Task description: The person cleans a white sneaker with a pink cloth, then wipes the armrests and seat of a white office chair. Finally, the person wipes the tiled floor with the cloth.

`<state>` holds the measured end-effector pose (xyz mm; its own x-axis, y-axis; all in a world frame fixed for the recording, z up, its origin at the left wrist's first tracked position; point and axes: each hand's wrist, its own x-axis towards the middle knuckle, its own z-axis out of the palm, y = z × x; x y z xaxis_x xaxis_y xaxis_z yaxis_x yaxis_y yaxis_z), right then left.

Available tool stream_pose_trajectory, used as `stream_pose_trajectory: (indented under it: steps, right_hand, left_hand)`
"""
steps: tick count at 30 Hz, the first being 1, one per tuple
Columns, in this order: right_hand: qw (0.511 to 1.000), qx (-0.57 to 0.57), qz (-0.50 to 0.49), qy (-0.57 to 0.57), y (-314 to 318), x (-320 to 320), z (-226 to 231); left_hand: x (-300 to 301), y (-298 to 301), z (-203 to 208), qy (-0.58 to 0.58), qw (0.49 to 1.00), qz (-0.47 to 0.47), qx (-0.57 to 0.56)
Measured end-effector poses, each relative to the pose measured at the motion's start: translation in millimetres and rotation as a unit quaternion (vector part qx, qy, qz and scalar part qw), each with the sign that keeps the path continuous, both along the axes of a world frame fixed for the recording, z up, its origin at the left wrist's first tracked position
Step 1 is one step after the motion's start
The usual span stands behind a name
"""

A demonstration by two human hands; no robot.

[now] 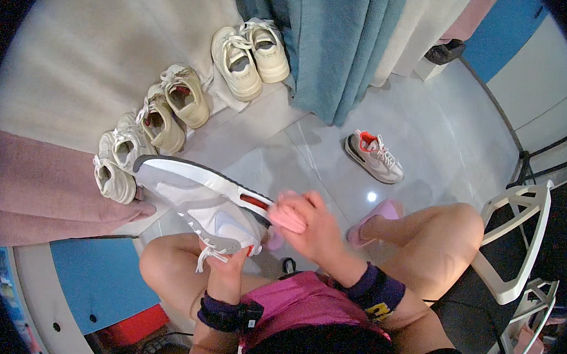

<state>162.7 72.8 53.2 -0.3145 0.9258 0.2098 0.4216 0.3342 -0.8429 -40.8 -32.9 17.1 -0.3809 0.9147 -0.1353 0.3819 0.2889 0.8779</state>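
Note:
My left hand point(227, 272) grips a white and grey sneaker point(193, 200) around its opening. The sneaker is tipped on its side above my left knee, toe toward the left, its dark-edged sole facing away from me, its white laces hanging down. In my right hand point(322, 232) is a pink, palm-sized scrubbing thing point(287, 217), blurred by motion, so I cannot tell whether it is a brush or a sponge. It is at the heel end of the sole, beside a red insert. A similar sneaker with orange lining point(375, 157) stands on the floor ahead.
Several off-white shoes point(180, 96) line the curtain at the left, with a cream pair point(251, 59) farther back. A blue-green curtain point(332, 49) hangs to the floor. Blue-fronted cabinets point(92, 279) stand at the lower left. A white plastic frame point(519, 243) is at my right knee.

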Motion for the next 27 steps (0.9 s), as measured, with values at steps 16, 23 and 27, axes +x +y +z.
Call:
stream_pose_trajectory:
  steps: [16, 23, 27]
  right_hand:
    - [0.989, -0.143, 0.044, 0.018, -18, -11, -55]
    - [0.922, -0.319, 0.007, 0.221, 5, 1, -88]
    - [0.920, -0.337, 0.014, 0.199, -4, -3, -88]
  left_hand:
    - [-98, -43, -119, -0.062, 0.987, 0.105, 0.109]
    - [4, 22, -18, -0.060, 0.983, -0.019, 0.170]
    - [14, 52, 21, -0.761, 0.571, 0.195, 0.237]
